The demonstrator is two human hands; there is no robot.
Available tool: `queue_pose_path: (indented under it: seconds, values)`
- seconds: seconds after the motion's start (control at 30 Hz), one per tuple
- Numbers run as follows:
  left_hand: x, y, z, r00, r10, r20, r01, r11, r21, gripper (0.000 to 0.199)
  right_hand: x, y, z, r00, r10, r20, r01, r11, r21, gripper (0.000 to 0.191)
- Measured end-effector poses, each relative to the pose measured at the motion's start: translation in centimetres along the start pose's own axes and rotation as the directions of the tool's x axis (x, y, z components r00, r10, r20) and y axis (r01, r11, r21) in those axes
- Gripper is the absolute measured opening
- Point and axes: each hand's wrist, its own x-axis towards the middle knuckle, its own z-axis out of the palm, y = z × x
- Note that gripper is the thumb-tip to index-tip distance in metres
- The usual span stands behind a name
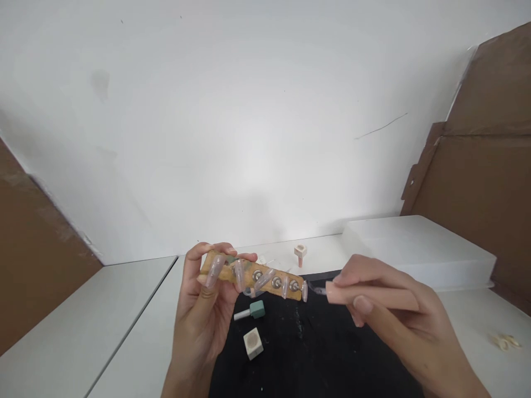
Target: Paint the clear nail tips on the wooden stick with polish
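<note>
My left hand [207,309] grips the left end of a yellowish wooden strip [248,275] with round metal studs along it. Several glittery pale-pink false nails [264,280] sit on the strip at different angles. Between the fingers and thumb of my right hand [390,309] is a peach-coloured nail polish brush [369,296], held level by its handle. Its bristle end points left and is close to the small false nail [305,291] at the strip's right end. Whether the bristles touch that nail I cannot tell.
Below the strip, a green-capped bottle [257,309] and a cream cube-shaped bottle [253,344] rest on a black mat [315,348]. Behind stands a small cream-and-pink bottle [300,254]. A white foam block [418,249] lies at right, near pale rings [505,341]. Brown cardboard [481,143] borders the right side.
</note>
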Motion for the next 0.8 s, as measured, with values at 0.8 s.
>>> queue_pose_path:
  seconds: [0.8]
  values:
    - [-0.2,-0.3,0.2,0.996,-0.007,0.094,0.001,0.998,0.062,0.015,0.5,-0.3,0.1,0.994,-0.095,0.052,0.098,0.993,-0.066,0.02]
